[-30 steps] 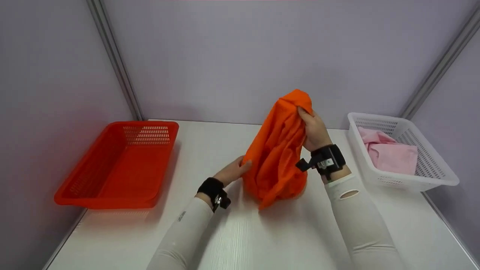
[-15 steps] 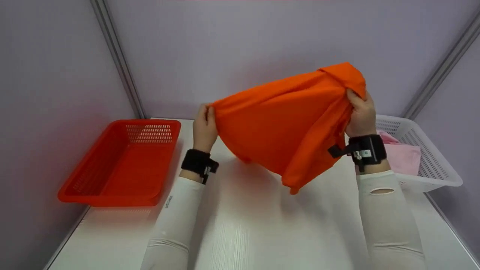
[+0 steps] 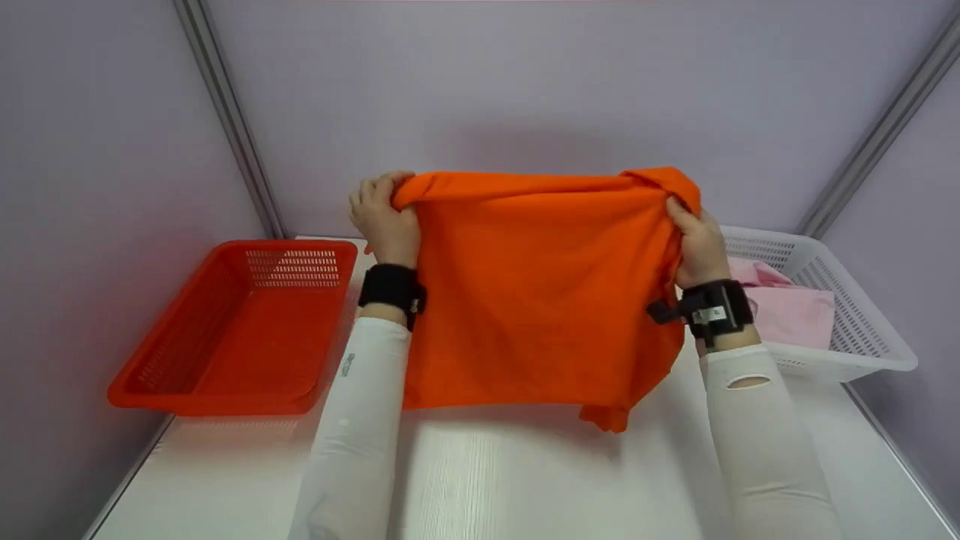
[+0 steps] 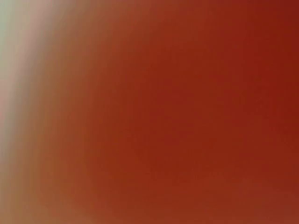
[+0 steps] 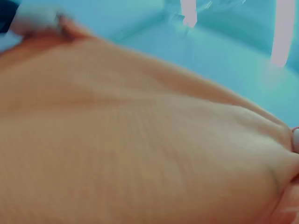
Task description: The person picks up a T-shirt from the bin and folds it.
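An orange cloth [image 3: 532, 300] hangs spread between my two hands above the white table, its upper edge nearly level. My left hand [image 3: 386, 221] grips its upper left corner. At the upper right, my right hand [image 3: 701, 244] holds a bunched, folded-over corner, thumb on the near side. A crumpled end dangles at the lower right. Orange-red blur fills the left wrist view, so little can be made out there. In the right wrist view the stretched cloth [image 5: 140, 140] looks tan, with my left hand [image 5: 39, 19] at the far end.
On the left of the table [image 3: 480, 480] stands a red perforated basket [image 3: 262, 352]. A white perforated basket [image 3: 877, 352] at the right contains pink cloth [image 3: 795, 319], partly behind my right arm. Pale walls [image 3: 525, 75] enclose the back and sides.
The orange cloth has gone from a gathered bundle to a spread sheet. My hands moved apart and upward, then the right came down a little and left, leveling the top edge.
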`<action>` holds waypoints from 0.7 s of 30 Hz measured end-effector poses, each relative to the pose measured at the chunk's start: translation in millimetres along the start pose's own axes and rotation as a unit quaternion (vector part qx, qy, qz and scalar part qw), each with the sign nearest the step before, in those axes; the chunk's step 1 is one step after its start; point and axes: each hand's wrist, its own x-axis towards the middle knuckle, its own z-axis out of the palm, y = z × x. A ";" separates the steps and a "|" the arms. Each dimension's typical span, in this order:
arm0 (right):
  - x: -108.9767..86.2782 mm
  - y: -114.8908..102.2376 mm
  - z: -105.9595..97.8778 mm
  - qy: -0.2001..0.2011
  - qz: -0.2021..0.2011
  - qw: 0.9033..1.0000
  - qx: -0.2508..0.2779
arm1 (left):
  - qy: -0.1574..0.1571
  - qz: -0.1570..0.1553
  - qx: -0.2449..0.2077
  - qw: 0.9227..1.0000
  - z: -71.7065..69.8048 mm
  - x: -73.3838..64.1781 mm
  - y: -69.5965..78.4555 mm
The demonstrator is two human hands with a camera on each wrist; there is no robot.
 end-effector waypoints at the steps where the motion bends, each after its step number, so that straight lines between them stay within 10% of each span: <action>1: 5.9 12.5 -8.1 0.009 0.021 0.997 -0.080 | -0.020 -0.030 0.033 0.999 9.7 -5.4 -9.5; 4: 13.1 51.6 -35.2 0.030 0.089 0.935 -0.343 | -0.122 -0.099 0.117 0.981 33.7 -33.8 -37.3; 7: 4.0 84.5 -57.7 0.013 0.139 0.864 -0.485 | -0.228 -0.130 0.147 0.954 43.8 -72.5 -55.4; 15: -27.7 137.8 -70.2 -0.106 0.103 0.785 -0.601 | -0.435 -0.112 0.218 0.866 27.7 -127.0 -66.7; 21: -39.7 152.1 -84.4 -0.185 0.122 0.681 -0.698 | -0.498 -0.101 0.281 0.814 7.5 -137.8 -79.0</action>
